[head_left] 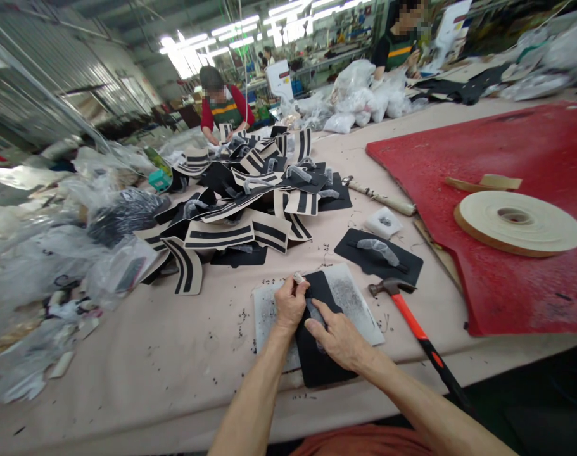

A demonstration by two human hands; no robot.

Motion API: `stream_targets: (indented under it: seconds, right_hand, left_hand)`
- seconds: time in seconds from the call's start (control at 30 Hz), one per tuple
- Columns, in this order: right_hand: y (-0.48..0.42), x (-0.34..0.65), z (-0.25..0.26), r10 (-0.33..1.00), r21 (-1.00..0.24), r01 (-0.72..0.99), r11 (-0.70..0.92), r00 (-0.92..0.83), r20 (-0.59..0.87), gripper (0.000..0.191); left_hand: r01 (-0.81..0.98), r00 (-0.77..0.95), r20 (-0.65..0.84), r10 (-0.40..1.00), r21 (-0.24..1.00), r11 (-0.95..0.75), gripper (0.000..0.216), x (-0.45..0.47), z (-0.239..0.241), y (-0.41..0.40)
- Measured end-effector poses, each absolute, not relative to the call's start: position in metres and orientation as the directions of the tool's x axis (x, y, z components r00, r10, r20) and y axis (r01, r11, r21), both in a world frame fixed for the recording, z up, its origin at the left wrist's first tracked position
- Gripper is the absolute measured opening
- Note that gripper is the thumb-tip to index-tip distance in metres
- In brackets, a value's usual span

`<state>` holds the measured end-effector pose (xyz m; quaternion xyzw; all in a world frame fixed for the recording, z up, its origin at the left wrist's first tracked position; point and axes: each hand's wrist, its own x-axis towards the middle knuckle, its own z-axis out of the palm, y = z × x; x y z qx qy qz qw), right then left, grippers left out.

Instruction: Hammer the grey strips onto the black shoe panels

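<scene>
A black cut piece (319, 364) lies on a white worn pad (349, 297) at the near edge of the table. My left hand (291, 304) is closed in a fist round a small metal punch (298, 277), held upright at the piece's top edge. My right hand (338, 339) rests on the black piece, fingers curled over a grey translucent strip (313, 311) on it. A hammer with an orange and black handle (418, 332) lies on the table just right of my hands.
A heap of black and beige striped pieces (243, 202) fills the table's middle. Another black piece with a grey strip (378, 256) lies behind the hammer. A red board (516, 278) carries a roll of beige tape (519, 221). Plastic bags (55, 253) crowd the left. Other people work at the far end.
</scene>
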<state>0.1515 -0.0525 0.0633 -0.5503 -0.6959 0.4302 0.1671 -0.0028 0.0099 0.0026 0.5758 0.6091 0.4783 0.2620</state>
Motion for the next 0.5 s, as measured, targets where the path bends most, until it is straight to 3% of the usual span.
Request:
stream_targets:
  seconds: [0.1,0.23,0.33,0.4,0.5]
  right_hand:
    - [-0.056,0.178,0.062,0.950,-0.765,0.633,0.115,-0.295,-0.101,0.049]
    - [-0.062,0.242,0.041,0.997,-0.391,0.918,0.071,-0.048,0.068,0.041]
    - [-0.068,0.290,0.021,0.998,-0.189,0.980,-0.068,0.064,-0.027,0.036]
    - [-0.072,0.310,0.013,0.979,-0.236,0.954,-0.187,0.160,-0.129,0.026]
    - [-0.082,0.318,0.015,0.885,-0.575,0.700,-0.425,0.188,-0.426,0.015]
  left_hand:
    - [0.525,-0.124,0.284,0.951,0.832,-0.180,0.011,-0.002,0.004,0.009]
    - [0.464,-0.052,0.273,0.961,0.859,-0.219,0.014,-0.003,0.007,0.013]
    - [0.390,-0.088,0.235,0.968,0.902,-0.184,0.015,-0.003,0.008,0.016]
    - [0.385,-0.090,0.232,0.969,0.905,-0.181,0.014,-0.003,0.008,0.017]
    - [0.422,-0.069,0.261,0.963,0.882,-0.209,0.013,-0.002,0.008,0.017]
